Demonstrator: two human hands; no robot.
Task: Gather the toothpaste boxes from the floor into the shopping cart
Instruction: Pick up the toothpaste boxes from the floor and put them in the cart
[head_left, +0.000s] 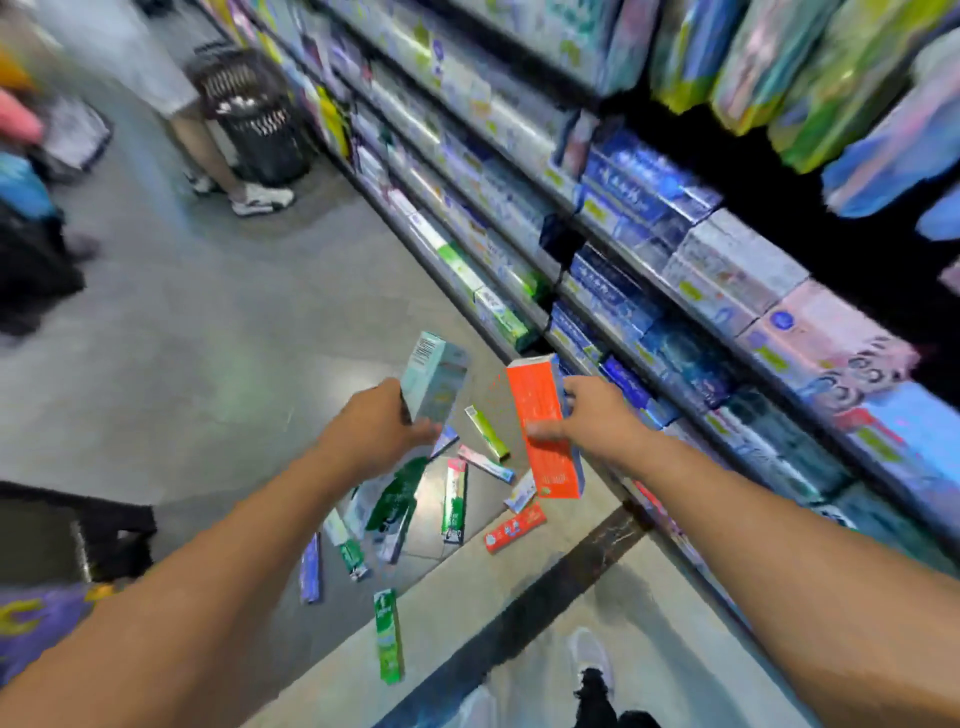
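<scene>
Above floor: left hand (382, 423) grips pale-teal box (434, 379), right hand (592, 418) orange box (545, 428)

Floor (208, 364) glossy, smooth; boxes (454, 499) probably cardboard

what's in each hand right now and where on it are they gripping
The left hand holds a pale teal box by its lower end. The right hand holds an orange box around its middle, thumb across the front.

No print is legible; only a barcode shows on the pale teal box (434, 376).
</scene>
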